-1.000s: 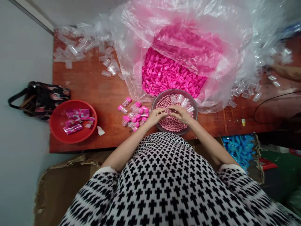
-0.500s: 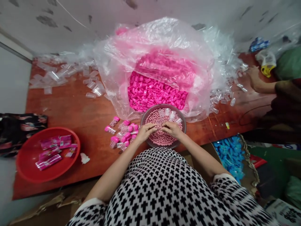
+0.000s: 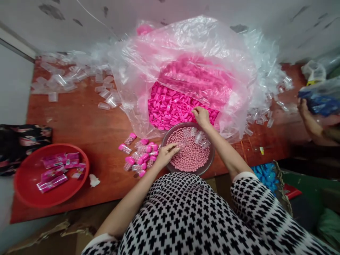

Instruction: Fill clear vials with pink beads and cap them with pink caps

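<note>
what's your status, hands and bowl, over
Left hand at bowl rim, over pink beads. Right hand on pink caps in the open bag, grip unclear. Nothing blocking either hand.

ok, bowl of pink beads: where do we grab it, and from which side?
Pinch the bowl by its thin rim at the near edge, coming from the person's side. The far rim sits against the plastic bag, capped vials crowd its left, and the left hand lies over the beads there. It holds loose beads, so probably keep it level.
</note>
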{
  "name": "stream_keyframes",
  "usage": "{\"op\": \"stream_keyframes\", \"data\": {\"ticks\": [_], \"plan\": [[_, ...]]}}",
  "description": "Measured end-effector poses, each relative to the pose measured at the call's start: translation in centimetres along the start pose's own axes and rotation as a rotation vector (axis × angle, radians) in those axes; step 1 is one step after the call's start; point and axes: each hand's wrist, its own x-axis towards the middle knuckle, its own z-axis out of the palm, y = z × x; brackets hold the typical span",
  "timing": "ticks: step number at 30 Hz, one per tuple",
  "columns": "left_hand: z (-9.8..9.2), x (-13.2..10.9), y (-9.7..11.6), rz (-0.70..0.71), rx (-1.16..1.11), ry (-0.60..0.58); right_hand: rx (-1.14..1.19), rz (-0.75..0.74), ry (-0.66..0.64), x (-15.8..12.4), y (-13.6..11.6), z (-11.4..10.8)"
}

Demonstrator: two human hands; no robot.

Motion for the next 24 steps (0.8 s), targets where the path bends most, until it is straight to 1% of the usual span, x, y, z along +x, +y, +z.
{"op": "stream_keyframes", "data": {"ticks": [3,6,9,12,14,15,18,21,22,24], "plan": [[0.0,0.1,0.5,-0.019,-0.026,0.028,-0.12,0.104,-0.024,2.7,-2.0,1.1],[-0.4,0.2,0.6,-0.024,-0.047,0.046,-0.171,0.158,-0.03,3.8,-3.1,2.1],[-0.7,0.4,0.4,-0.034,-0.098,0.082,-0.137,0.163,-0.024,4.2,-2.9,2.3],[-0.9,0.8,0.4,-0.042,-0.205,0.101,-0.083,0.122,0.04,3.6,-1.8,1.6],[-0.9,1.1,0.8,-0.027,-0.271,0.124,-0.036,0.055,0.08,2.6,-1.0,0.9],[-0.9,1.3,1.0,-0.017,-0.295,0.133,-0.003,0.004,0.08,1.8,-0.7,0.5],[-0.6,2.2,2.1,0.04,-0.333,0.159,0.089,-0.229,0.037,-1.3,-0.2,-0.8],[-0.1,2.9,3.3,0.159,-0.303,0.204,0.122,-0.473,-0.004,-4.6,-0.6,-2.1],[0.1,3.0,3.7,0.191,-0.295,0.211,0.147,-0.529,-0.023,-5.6,-0.8,-2.5],[0.7,3.0,4.3,0.216,-0.299,0.196,0.258,-0.586,-0.061,-7.2,-1.4,-3.2]]}}
